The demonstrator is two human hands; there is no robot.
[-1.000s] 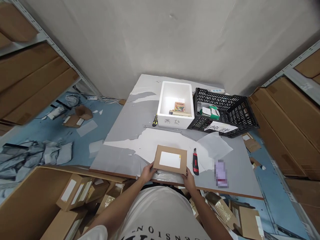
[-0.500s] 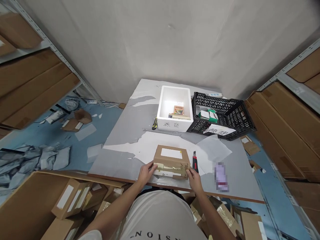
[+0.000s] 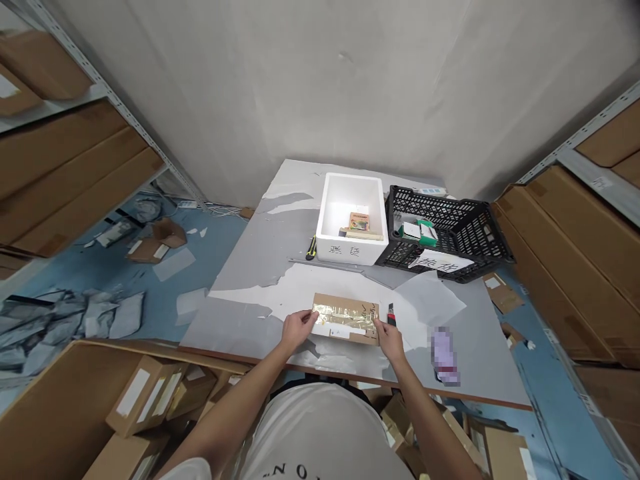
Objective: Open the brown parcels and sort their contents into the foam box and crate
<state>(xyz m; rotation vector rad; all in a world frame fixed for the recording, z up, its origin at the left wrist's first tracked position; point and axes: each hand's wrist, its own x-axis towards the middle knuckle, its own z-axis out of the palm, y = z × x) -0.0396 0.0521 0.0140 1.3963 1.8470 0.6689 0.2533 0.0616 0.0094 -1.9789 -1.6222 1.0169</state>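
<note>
Between my two hands is a brown cardboard box [image 3: 350,312], its taped side with shiny clear tape, a white label and dark handwriting turned up toward me. My left hand [image 3: 299,328] grips its left end, thumb on the near face. At the right end my right hand [image 3: 390,339] holds the corner, fingers closed on it. Just beyond that hand lies a red and black utility knife [image 3: 391,315], partly hidden by the hand. Under the box spreads torn white paper [image 3: 295,283] on the grey tabletop [image 3: 240,267].
A white foam box [image 3: 350,250] with small boxes or books inside stands beside a black plastic crate [image 3: 450,233]. A yellow and black cutter [image 3: 311,248] lies left of them. A blurred purple item [image 3: 444,357] is at right. A large carton [image 3: 75,400] of parcels sits below left.
Both hands have tipped the box, so its top label has turned out of sight and the taped side now faces up. My hands have risen slightly with it.
</note>
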